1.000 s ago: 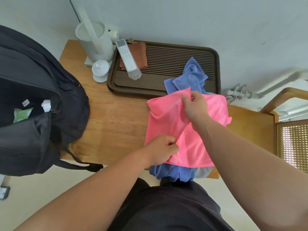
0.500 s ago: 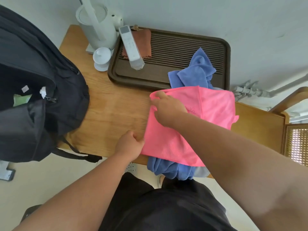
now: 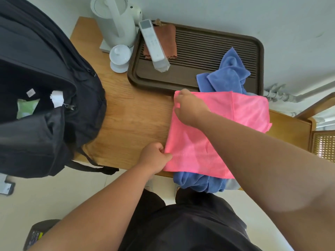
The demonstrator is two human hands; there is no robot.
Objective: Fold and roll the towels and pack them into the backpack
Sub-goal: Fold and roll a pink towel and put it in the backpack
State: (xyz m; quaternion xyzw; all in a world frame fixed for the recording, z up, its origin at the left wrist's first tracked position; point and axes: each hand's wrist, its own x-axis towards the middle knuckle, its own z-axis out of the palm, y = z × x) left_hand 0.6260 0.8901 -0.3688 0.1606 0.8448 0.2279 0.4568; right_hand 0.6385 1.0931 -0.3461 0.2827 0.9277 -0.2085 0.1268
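head view: both hands [image 3: 190, 107] pinch pink towel [image 3: 241, 124] corners.

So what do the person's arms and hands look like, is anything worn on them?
Both arms are bare along all that shows, with no sleeves in view. The left hand and the right hand are bare too: no gloves, and no watch, bracelet or ring that can be seen. The only clothing visible is a black garment over the lap.
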